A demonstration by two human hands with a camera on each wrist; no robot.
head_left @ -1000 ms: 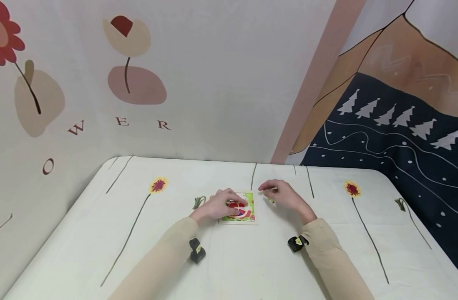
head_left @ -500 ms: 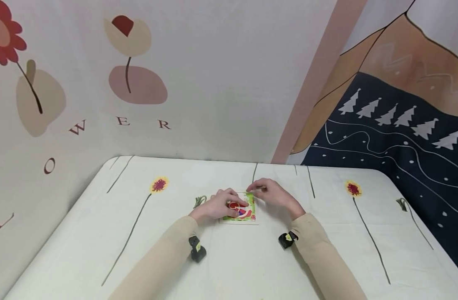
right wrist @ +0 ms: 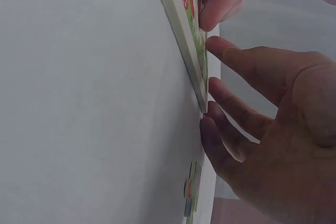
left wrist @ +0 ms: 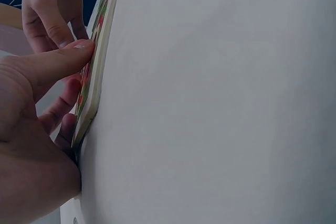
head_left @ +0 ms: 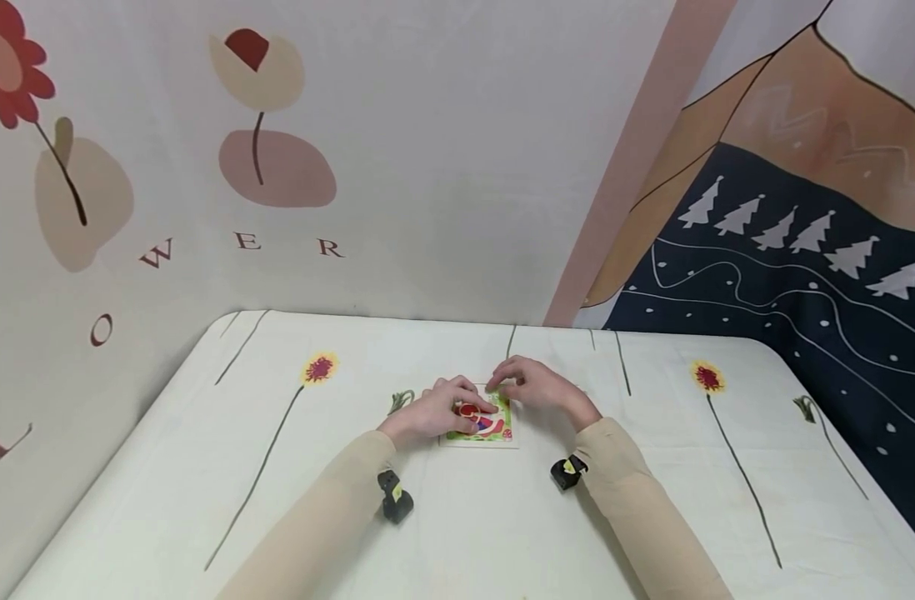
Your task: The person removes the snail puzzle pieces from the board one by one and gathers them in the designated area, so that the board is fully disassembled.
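A pale-rimmed board (head_left: 498,436) printed in green and red lies flat on the white table (head_left: 472,525), near its middle, partly covered by both my hands. My left grip (head_left: 437,408) rests across its left part, fingers loosely spread and thumb apart from them, steadying it and clasping nothing that I can see. My right grip (head_left: 542,387) is at the far right corner, thumb and fingers gently bent with a gap between; one digit seems to touch the board while other fingertips sit just past its edge. No piece shows in that gap, but whether something small is hidden under the fingertips I cannot tell. Thin coloured pieces (right wrist: 192,190) lie on the table just beside my right grip. To do this well, I judge, my left fingers should press evenly so the board does not skid, and my right fingertips should work lightly at the corner, bearing straight down rather than sideways, since a push across the surface could slide the whole board
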